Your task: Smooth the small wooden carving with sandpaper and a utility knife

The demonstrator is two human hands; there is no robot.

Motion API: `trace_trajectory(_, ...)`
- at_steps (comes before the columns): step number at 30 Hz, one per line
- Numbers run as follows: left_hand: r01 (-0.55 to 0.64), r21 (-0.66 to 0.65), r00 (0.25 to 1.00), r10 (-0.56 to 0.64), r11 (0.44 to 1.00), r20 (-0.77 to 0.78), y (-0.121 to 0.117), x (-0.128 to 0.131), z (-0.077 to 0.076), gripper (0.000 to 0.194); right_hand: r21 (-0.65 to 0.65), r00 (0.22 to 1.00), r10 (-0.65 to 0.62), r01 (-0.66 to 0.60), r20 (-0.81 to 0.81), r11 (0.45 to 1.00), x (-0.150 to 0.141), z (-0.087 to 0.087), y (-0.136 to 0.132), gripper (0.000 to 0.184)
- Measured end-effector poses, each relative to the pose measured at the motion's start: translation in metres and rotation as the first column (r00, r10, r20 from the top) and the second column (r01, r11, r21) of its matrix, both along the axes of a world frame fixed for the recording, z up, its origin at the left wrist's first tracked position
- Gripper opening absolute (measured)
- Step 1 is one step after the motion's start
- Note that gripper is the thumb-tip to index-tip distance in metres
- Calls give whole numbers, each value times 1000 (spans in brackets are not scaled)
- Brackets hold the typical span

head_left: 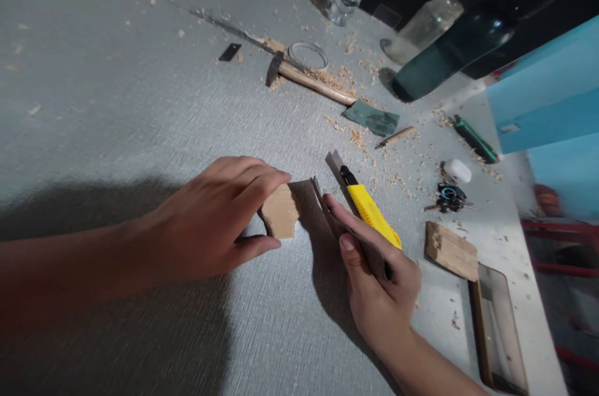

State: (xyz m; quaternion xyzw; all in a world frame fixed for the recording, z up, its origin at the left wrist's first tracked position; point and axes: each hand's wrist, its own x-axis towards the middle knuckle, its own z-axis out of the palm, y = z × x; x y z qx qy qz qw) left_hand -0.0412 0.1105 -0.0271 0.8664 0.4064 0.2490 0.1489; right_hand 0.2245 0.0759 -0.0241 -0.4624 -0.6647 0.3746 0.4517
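My left hand (234, 209) grips a small, pale, carved piece of wood (282, 212) by its edges, with the thumb below and the fingers over the top. Its left side is hidden by the fingers. In my right hand (379, 284) is a folded, dark brown sheet of sandpaper (330, 215), pinched between thumb and fingers. The sheet's folded end points toward the wood but stays apart from it. Just beyond the right hand, a yellow utility knife (372, 212) lies on the table with its blade out.
A hammer (318, 84), a green-grey sheet (372, 117), a pencil-like stick (395, 136) and wood shavings lie on the grey table (116, 103). Bottles stand behind, including a dark one (449, 47). At right are a wood block (452, 251) and a phone-like slab (500, 321).
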Motion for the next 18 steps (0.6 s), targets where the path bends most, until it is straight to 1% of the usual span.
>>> trace_trajectory(2, -43, 8, 999, 43, 999, 15, 2, -2, 4, 59, 2, 1000, -4, 4, -1, 1000, 0, 0, 0, 42)
trace_trajectory(4, -106, 33, 993, 104, 994, 55, 6, -9, 11, 58, -1, 1000, -3, 3, -5, 1000, 0, 0, 0, 42)
trace_trajectory(6, -172, 83, 983, 165, 982, 84, 14, -19, 20, 63, 1, 1000, 4, -4, -4, 1000, 0, 0, 0, 43)
trace_trajectory(7, -204, 120, 978, 197, 972, 71, 19, -24, 25, 67, 5, 1000, 6, -6, -1, 1000, 0, 0, 0, 44)
trace_trajectory(9, -274, 189, 956, 288, 943, -48, 30, -33, 30, 67, 13, 1000, 10, -10, 5, 1000, 1, 0, 0, 44)
trace_trajectory(11, -331, 181, 912, 364, 926, -189, 41, -38, 31, 63, 17, 1000, 9, -9, 8, 1000, 1, 0, 0, 44)
trace_trajectory(12, -325, 173, 906, 358, 930, -225, 46, -40, 30, 60, 14, 1000, 10, -10, 11, 1000, 2, 0, 0, 44)
trace_trajectory(14, -286, 189, 918, 325, 939, -228, 52, -41, 25, 56, 6, 1000, 11, -11, 9, 1000, 2, -1, 0, 45)
trace_trajectory(17, -217, 317, 949, 276, 923, -155, 53, -45, 16, 51, 14, 1000, 24, -23, -13, 1000, 2, -2, 1, 47)
trace_trajectory(18, -192, 393, 957, 259, 899, -126, 51, -47, 14, 50, 23, 1000, 26, -26, -15, 999, 2, -2, 1, 47)
